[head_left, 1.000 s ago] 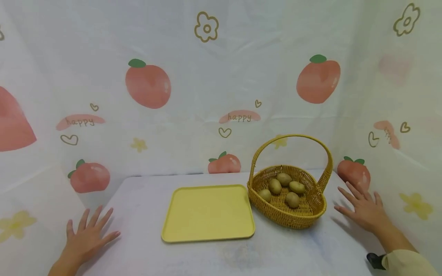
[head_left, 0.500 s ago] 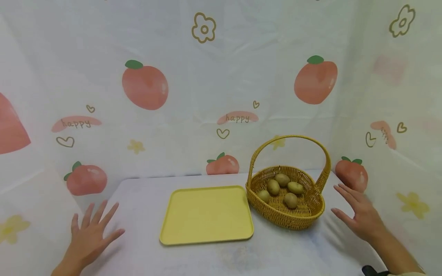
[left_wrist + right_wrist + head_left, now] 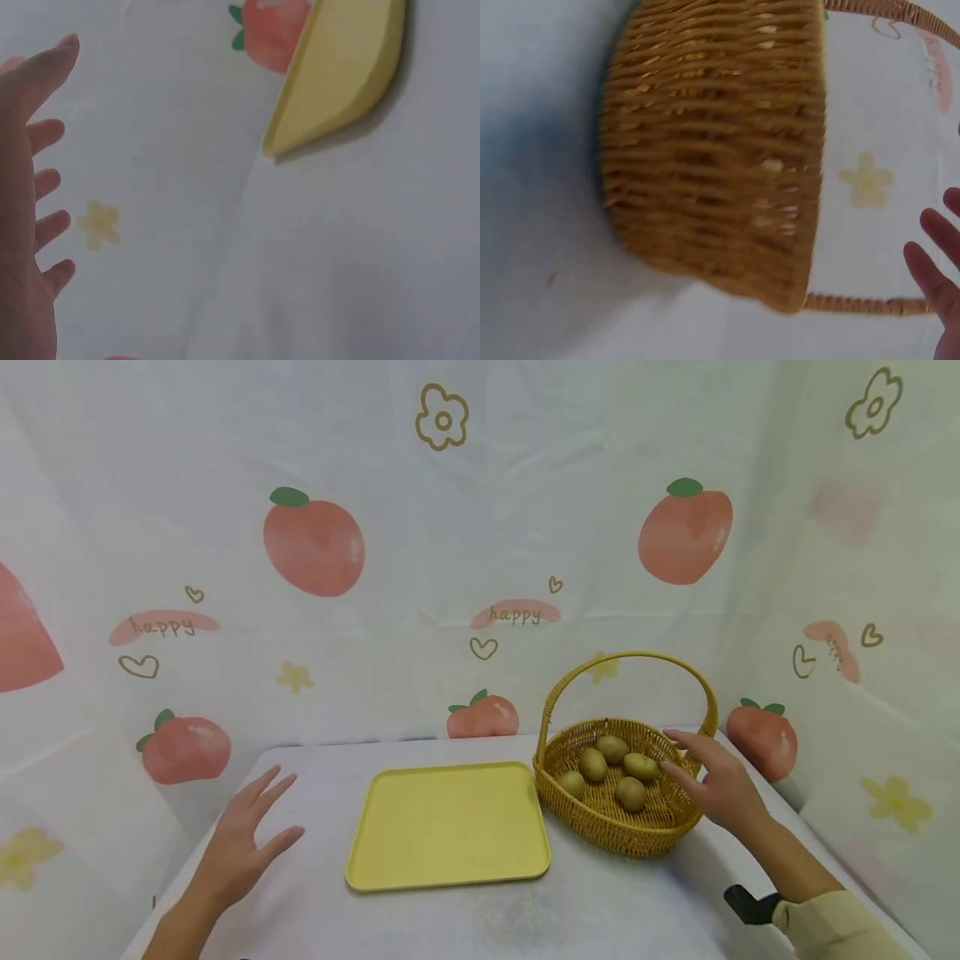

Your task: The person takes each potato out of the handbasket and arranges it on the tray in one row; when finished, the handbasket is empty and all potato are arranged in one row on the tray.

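A wicker basket [image 3: 622, 839] with a tall arched handle stands at the right of the table, several potatoes [image 3: 631, 793] lying inside it. Over the basket's right rim hovers my right hand [image 3: 723, 785], fingers extended toward the potatoes and holding nothing. In the right wrist view its fingers [image 3: 934, 281] appear beside the woven side of the basket. Left of the basket lies a flat yellow tray [image 3: 450, 827], with nothing on it. My left hand [image 3: 238, 847] is held above the table to the tray's left, fingers apart, touching nothing.
White cloth covers the table [image 3: 600, 910]. A white curtain [image 3: 420, 527] printed with fruit and flowers hangs behind and at both sides. The basket's handle [image 3: 630, 656] arches high over its opening. A dark band [image 3: 750, 906] sits on the right wrist.
My right hand has moved left from beside the basket to over its rim. My left hand has shifted right, nearer the tray. Basket, potatoes and tray have stayed put.
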{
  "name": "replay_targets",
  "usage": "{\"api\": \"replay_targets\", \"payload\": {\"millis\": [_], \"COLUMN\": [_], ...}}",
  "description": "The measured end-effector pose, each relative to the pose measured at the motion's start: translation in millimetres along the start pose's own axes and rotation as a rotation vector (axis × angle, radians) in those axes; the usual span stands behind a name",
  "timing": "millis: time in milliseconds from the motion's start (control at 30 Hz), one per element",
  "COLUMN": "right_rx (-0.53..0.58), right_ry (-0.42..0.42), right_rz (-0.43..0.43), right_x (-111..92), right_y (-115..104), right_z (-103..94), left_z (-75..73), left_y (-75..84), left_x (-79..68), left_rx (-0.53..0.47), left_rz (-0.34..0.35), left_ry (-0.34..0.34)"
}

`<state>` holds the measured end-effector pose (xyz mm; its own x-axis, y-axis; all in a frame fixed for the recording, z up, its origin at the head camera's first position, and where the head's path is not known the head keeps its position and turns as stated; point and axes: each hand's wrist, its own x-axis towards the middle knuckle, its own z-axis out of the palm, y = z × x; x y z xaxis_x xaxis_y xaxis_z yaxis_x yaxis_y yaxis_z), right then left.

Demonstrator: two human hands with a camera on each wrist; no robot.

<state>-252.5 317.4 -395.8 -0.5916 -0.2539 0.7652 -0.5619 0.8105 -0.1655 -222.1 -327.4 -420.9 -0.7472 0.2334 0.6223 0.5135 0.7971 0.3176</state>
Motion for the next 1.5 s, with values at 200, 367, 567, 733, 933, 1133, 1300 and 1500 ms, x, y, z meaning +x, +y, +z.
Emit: {"api": "replay_targets", "payload": {"millis": [200, 367, 567, 733, 933, 1133, 1300, 1500], "right_rx": [0.134, 0.221, 0.266, 0.279, 0.305, 0.306, 0.266, 0.221], "right_ry": [-0.196, -0.407, -0.561, -0.616, -0.669, -0.728, -0.762, -0.779], "right_rz": [0.170, 0.336, 0.453, 0.477, 0.481, 0.489, 0.482, 0.483], "right_x": [32.0, 55.6, 73.8, 76.5, 75.2, 74.6, 68.8, 64.8], "right_y": [-3.7, 2.0, 16.2, 27.6, 36.3, 38.7, 38.9, 33.7], "right_z": [17.1, 27.5, 46.3, 65.1, 86.5, 94.8, 105.5, 105.8], "left_z": [11.9, 30.9, 56.3, 70.0, 74.2, 78.9, 79.2, 81.1], "left_y": [17.9, 24.1, 22.6, 19.3, 13.7, 11.1, 11.9, 10.0], "left_x": [8.5, 8.3, 0.3, -4.7, -10.4, -10.0, -12.0, -14.3], "left_rx": [-0.108, -0.190, -0.288, -0.343, -0.415, -0.329, -0.296, -0.333], "left_rz": [-0.096, -0.143, -0.262, -0.364, -0.450, -0.537, -0.558, -0.554], "left_ry": [-0.013, -0.020, -0.104, -0.157, -0.240, -0.364, -0.413, -0.435]}}
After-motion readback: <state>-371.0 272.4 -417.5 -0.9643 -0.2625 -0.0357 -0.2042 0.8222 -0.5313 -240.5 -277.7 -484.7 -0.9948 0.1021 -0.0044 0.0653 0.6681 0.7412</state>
